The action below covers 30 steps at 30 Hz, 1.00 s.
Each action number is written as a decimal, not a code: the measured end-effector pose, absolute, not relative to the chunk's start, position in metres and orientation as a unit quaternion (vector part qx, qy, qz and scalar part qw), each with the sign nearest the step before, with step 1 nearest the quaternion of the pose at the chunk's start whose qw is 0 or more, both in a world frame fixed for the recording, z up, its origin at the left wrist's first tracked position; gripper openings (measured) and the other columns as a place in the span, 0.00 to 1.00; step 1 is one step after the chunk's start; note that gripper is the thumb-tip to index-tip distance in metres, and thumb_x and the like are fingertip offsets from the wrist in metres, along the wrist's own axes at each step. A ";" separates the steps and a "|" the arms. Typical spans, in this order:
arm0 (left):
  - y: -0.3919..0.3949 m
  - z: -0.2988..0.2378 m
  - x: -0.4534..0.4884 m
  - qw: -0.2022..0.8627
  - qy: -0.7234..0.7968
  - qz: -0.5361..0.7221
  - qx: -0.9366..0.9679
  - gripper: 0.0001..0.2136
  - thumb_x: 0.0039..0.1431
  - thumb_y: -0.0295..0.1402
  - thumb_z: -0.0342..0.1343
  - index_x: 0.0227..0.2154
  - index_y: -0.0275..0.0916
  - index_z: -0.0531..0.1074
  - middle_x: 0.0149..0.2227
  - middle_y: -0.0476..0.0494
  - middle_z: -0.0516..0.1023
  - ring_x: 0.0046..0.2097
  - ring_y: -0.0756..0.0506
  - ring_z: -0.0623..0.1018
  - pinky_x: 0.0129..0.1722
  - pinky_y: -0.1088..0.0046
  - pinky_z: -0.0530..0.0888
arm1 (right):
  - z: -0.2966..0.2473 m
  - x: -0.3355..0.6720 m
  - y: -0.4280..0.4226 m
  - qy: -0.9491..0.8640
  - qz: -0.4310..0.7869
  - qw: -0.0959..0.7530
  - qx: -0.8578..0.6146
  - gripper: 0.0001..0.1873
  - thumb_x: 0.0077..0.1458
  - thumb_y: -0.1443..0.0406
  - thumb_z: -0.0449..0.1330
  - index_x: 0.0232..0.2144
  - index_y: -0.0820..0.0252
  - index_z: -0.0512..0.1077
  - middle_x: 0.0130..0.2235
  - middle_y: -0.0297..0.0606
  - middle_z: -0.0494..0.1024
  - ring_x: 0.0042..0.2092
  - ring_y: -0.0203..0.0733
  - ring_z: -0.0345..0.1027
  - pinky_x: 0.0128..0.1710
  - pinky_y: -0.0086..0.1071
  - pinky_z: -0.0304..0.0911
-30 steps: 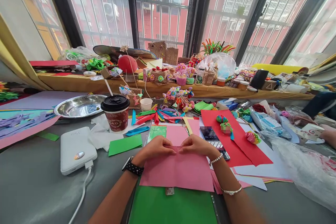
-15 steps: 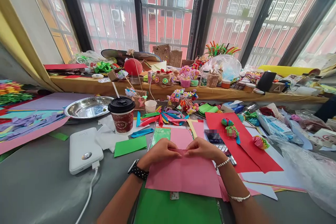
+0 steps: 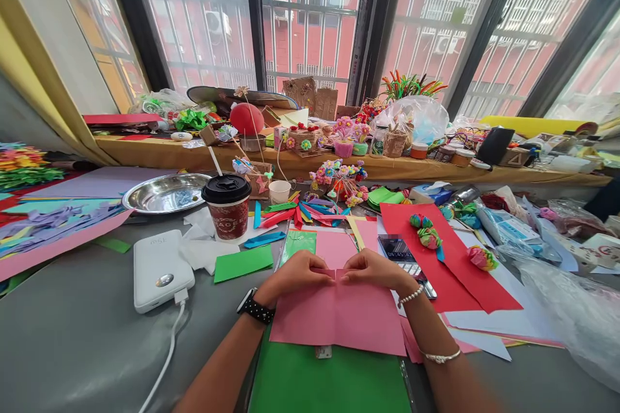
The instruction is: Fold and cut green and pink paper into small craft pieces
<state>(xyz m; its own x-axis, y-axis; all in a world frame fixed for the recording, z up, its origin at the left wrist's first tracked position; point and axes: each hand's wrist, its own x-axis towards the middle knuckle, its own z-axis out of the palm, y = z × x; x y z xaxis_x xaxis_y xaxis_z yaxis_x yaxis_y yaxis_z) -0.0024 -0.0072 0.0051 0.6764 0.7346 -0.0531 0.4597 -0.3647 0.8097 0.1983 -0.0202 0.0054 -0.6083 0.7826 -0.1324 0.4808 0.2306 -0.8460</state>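
Observation:
A pink sheet of paper (image 3: 339,319) lies in front of me over a green sheet (image 3: 329,384). My left hand (image 3: 295,274), with a black watch at the wrist, pinches the pink sheet's far edge. My right hand (image 3: 375,270), with a bead bracelet, pinches the same edge right beside it. A short tear or slit shows in the edge between my two thumbs. Both hands have curled fingers closed on the paper.
A white power bank (image 3: 159,269) with a cable lies at the left, beside a lidded paper cup (image 3: 227,206) and a steel dish (image 3: 165,192). A red sheet (image 3: 450,258) with paper balls and a phone (image 3: 404,257) lie at the right. Craft clutter fills the window ledge (image 3: 339,164).
My hands stay pinched at the pink sheet's far edge. A short split now shows in the edge between my thumbs. The view has shifted slightly.

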 end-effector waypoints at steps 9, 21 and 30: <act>-0.006 0.013 -0.010 0.429 0.338 0.078 0.834 0.16 0.36 0.44 0.56 0.13 0.34 0.63 0.17 0.55 0.54 0.21 0.55 0.54 0.18 0.78 0.49 | 0.015 0.205 -0.025 -0.777 0.422 0.128 -0.448 0.22 0.37 0.51 0.57 0.16 0.67 0.66 0.17 0.27 0.54 0.21 0.27 0.44 0.17 0.23 0.40; -0.008 0.012 -0.011 0.408 0.354 0.086 0.837 0.15 0.37 0.42 0.56 0.13 0.34 0.65 0.15 0.55 0.55 0.20 0.55 0.54 0.18 0.78 0.48 | 0.013 0.205 -0.024 -0.779 0.430 0.126 -0.439 0.22 0.37 0.51 0.57 0.15 0.66 0.64 0.17 0.27 0.53 0.21 0.27 0.44 0.17 0.24 0.39; -0.004 0.009 -0.012 0.426 0.351 0.084 0.830 0.15 0.37 0.43 0.56 0.15 0.33 0.65 0.17 0.54 0.57 0.21 0.54 0.57 0.18 0.79 0.51 | 0.012 0.206 -0.022 -0.755 0.441 0.178 -0.451 0.18 0.38 0.55 0.59 0.22 0.67 0.70 0.20 0.30 0.66 0.24 0.31 0.56 0.21 0.24 0.50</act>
<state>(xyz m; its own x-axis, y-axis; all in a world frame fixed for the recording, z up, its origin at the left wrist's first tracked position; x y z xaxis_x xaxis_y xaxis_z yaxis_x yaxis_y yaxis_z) -0.0124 -0.0045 0.0087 0.7395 0.6537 -0.1605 0.5114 -0.3906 0.7655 0.2063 -0.0219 0.0124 -0.5302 0.8381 -0.1286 0.5235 0.2043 -0.8272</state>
